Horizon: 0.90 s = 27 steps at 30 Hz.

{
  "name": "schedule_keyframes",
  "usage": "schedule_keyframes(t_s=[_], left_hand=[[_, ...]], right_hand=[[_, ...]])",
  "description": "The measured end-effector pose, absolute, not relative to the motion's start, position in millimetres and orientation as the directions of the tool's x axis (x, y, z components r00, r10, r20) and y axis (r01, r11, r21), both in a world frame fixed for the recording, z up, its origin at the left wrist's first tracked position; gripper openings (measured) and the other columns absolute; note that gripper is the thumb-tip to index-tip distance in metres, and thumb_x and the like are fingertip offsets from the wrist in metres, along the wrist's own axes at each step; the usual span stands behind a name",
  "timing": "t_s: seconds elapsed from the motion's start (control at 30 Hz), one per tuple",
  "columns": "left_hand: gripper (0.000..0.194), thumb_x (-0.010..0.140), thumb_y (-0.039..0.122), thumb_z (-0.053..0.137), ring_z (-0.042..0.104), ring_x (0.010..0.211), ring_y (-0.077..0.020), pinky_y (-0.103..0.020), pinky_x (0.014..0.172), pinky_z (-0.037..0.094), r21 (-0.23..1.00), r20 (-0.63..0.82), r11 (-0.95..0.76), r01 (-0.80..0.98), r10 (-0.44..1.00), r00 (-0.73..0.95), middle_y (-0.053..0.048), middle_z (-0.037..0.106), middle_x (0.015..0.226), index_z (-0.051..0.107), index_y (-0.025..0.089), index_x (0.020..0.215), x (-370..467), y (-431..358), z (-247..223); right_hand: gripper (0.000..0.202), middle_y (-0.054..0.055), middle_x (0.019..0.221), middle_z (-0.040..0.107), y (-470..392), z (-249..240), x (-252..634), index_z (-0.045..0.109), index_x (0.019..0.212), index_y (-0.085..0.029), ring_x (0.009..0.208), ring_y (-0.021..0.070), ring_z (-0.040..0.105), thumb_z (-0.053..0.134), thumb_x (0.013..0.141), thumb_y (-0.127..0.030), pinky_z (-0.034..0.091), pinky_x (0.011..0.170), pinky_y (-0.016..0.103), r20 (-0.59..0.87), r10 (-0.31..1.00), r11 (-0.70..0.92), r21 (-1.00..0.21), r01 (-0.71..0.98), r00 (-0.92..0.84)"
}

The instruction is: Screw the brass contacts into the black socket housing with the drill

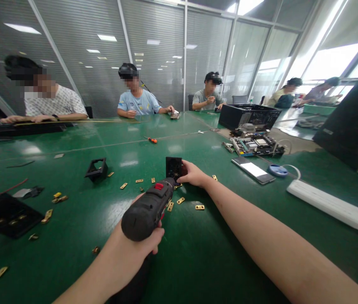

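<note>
Left hand wraps its fingers around a black cordless screwdriver | right hand pinches a small black socket panel upright on the green table, screwdriver tip at its base | brass contact strips scattered around | smartphone nearby.

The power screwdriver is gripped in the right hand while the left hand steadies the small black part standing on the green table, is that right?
Not quite: the hands are swapped. The head view shows the left hand gripping the power screwdriver, while the right hand steadies the small black part standing on the green table.
</note>
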<state>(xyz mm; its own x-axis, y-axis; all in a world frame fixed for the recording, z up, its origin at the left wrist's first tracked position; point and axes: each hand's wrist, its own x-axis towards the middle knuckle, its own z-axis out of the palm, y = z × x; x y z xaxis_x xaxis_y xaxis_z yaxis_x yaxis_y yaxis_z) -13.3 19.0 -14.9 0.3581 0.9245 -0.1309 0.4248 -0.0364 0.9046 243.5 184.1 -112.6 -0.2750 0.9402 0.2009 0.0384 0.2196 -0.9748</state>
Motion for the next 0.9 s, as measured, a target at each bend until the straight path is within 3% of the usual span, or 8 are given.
schedule_keyframes(t_s=[0.17, 0.37, 0.8, 0.9], left_hand=[[0.009, 0.080, 0.031, 0.062, 0.059, 0.055, -0.0181, -0.030, 0.061, 0.049, 0.907, -0.138, -0.025, 0.421, 0.926, 0.352, 0.006, 0.056, 0.052, 0.064, 0.022, 0.079, -13.0, 19.4, -15.9], [0.014, 0.077, 0.033, 0.063, 0.057, 0.054, -0.0175, -0.030, 0.057, 0.048, 0.907, -0.112, -0.044, 0.420, 0.934, 0.340, 0.004, 0.056, 0.055, 0.060, 0.022, 0.069, -11.6, 17.7, -8.8], [0.008, 0.079, 0.030, 0.064, 0.058, 0.054, -0.0176, -0.031, 0.060, 0.049, 0.911, -0.140, -0.020, 0.412, 0.925, 0.353, 0.004, 0.059, 0.059, 0.062, 0.022, 0.080, -11.5, 18.8, -9.2], [0.011, 0.077, 0.031, 0.064, 0.058, 0.055, -0.0176, -0.031, 0.058, 0.049, 0.912, -0.122, -0.035, 0.409, 0.928, 0.352, 0.003, 0.061, 0.062, 0.060, 0.022, 0.072, -11.9, 18.4, -8.8]], right_hand=[[0.035, 0.009, 0.119, 0.064, 184.8, -113.8, 243.3, 0.057, 0.127, -0.016, 0.101, 0.0215, 0.066, 0.064, 0.094, -0.026, 0.057, 0.087, 0.042, 0.211, 0.938, 0.231, -0.972, 0.040, -0.276], [0.035, 0.009, 0.118, 0.064, 184.3, -113.8, 242.5, 0.057, 0.126, -0.016, 0.101, 0.0216, 0.066, 0.064, 0.094, -0.026, 0.057, 0.088, 0.043, 0.214, 0.935, 0.232, -0.972, 0.030, -0.283], [0.034, 0.008, 0.117, 0.065, 183.0, -112.2, 240.9, 0.058, 0.126, -0.015, 0.101, 0.0216, 0.066, 0.064, 0.094, -0.027, 0.056, 0.088, 0.043, 0.202, 0.940, 0.218, -0.975, 0.032, -0.274], [0.034, 0.009, 0.118, 0.064, 183.3, -112.0, 240.7, 0.058, 0.126, -0.016, 0.101, 0.0215, 0.066, 0.064, 0.094, -0.027, 0.057, 0.088, 0.043, 0.204, 0.938, 0.219, -0.975, 0.025, -0.280]])
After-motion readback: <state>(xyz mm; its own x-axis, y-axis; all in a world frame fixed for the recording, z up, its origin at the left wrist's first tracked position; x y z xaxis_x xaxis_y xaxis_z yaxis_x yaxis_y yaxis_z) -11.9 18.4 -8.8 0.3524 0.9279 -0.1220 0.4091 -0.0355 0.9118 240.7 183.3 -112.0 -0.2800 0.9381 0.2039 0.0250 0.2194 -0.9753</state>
